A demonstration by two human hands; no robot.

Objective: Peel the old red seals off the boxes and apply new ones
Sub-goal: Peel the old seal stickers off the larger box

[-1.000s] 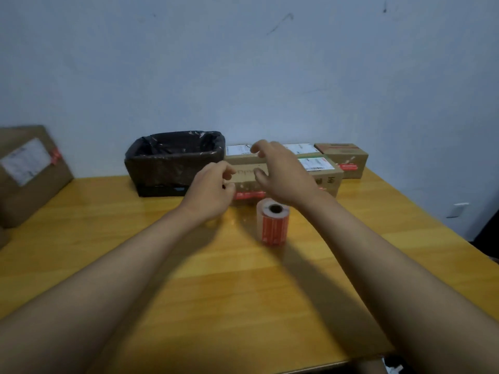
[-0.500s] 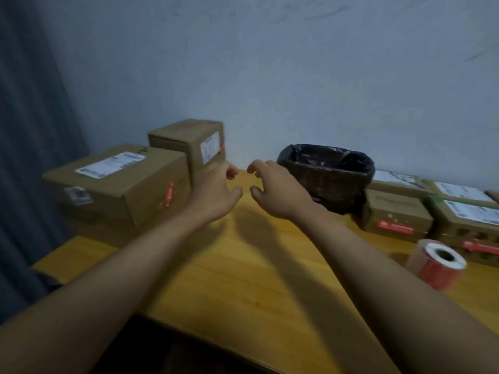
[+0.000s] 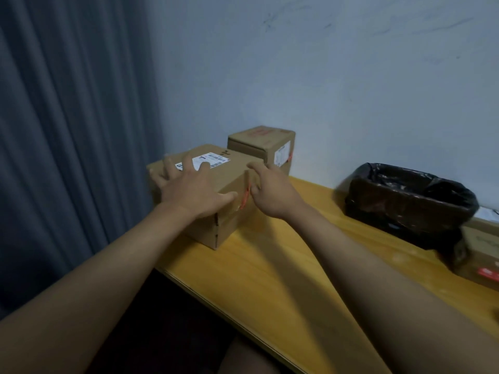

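Note:
A large cardboard box (image 3: 226, 225) with a white shipping label stands at the table's left end. A red seal (image 3: 245, 197) runs over its upper right edge. My left hand (image 3: 193, 188) lies flat on the box top with fingers spread. My right hand (image 3: 272, 188) is against the box's right side beside the seal, fingers slightly bent; I cannot tell whether it touches the seal. Behind stands a smaller box (image 3: 266, 147) with a red seal on its right edge. At the right edge, another box (image 3: 483, 255) shows a red seal (image 3: 487, 273).
A bin lined with a black bag (image 3: 405, 201) sits against the wall on the wooden table (image 3: 283, 279). A grey curtain (image 3: 67, 130) hangs on the left, close behind the large box. The table's near edge runs diagonally below my arms.
The view has swung left from the small boxes and the seal roll to the large box. Both hands moved from mid-air onto that box, the left on top, the right at its side.

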